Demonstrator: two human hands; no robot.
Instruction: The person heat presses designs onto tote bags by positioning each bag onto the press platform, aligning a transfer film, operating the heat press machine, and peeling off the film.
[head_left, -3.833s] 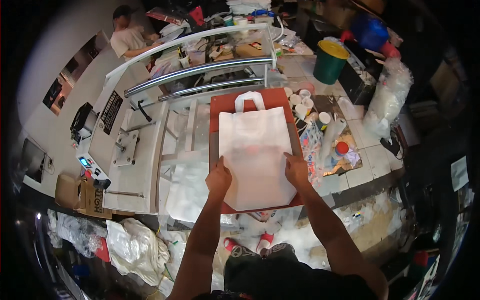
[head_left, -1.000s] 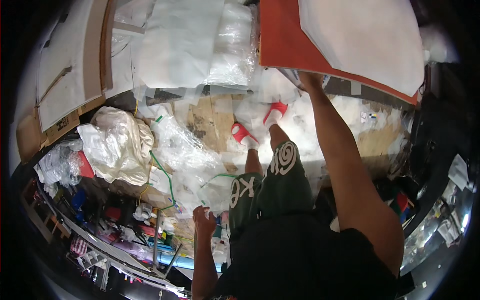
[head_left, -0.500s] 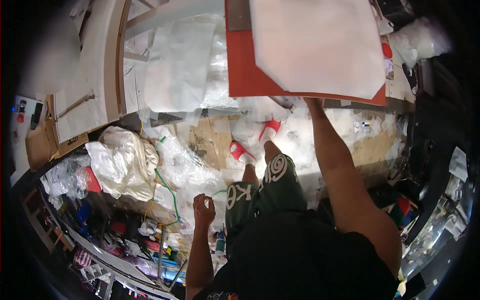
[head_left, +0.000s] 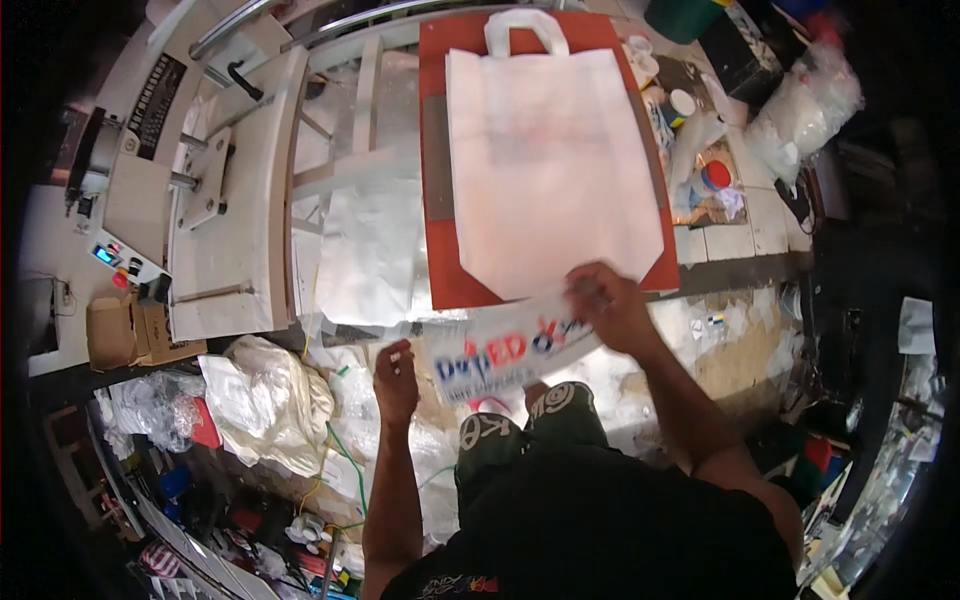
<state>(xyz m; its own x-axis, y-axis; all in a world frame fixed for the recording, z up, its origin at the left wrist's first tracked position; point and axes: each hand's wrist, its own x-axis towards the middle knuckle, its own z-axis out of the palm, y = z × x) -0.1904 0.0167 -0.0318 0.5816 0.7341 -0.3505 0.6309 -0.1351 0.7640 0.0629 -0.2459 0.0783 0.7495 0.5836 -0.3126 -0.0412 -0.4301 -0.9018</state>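
My right hand (head_left: 608,308) grips the right end of a white transfer sheet (head_left: 505,350) printed with red and blue lettering, slightly blurred. The sheet hangs tilted between my hands, low over the near edge of a red board. Close to its left end, my left hand (head_left: 397,382) is raised with curled fingers; I see nothing in them, and it looks apart from the sheet. Beyond my right hand, a white bag (head_left: 550,170) with a loop handle (head_left: 525,35) at its far end lies flat on the red board (head_left: 437,245). The bag covers most of the board.
On the left stands a large white press-like machine (head_left: 240,240) with metal rods and a control panel (head_left: 130,262). A red-lidded jar (head_left: 714,176) and plastic wrap (head_left: 800,115) are at the right. A crumpled cream sack (head_left: 265,395) and green cord (head_left: 350,460) lie lower left.
The printed sheet has come up into view in my right hand from under the board. My left hand has risen towards it. The view has shifted, showing the whole bag and more of the machine.
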